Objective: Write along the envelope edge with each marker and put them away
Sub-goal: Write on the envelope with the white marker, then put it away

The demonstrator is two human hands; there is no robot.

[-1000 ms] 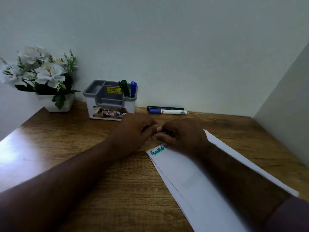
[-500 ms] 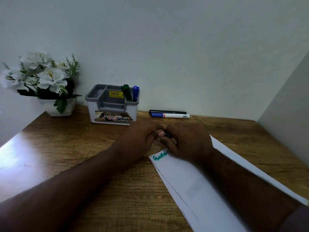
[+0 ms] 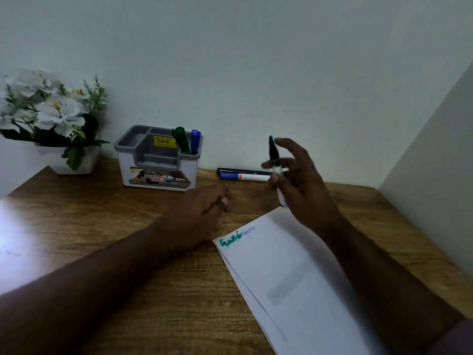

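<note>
My right hand [image 3: 302,180] is raised above the desk and holds a white-bodied marker [image 3: 273,152] upright, its black end pointing up. My left hand [image 3: 204,208] rests on the wood with its fingers curled; a small dark piece, apparently the marker's cap, shows at its fingertips. The white envelope [image 3: 294,265] lies slanted under my right forearm, with green and thin blue writing at its far corner. A grey and white holder [image 3: 158,172] stands at the back with a green marker [image 3: 181,139] and a blue marker [image 3: 195,140] upright in it.
A black marker [image 3: 243,171] and a blue-capped white marker [image 3: 245,177] lie side by side against the back wall. A white pot of white flowers [image 3: 51,116] stands at the far left. A side wall closes off the desk on the right.
My hands were pressed together over the envelope's corner around the marker. They have parted: the right hand rose with the marker, and the left hand stayed low.
</note>
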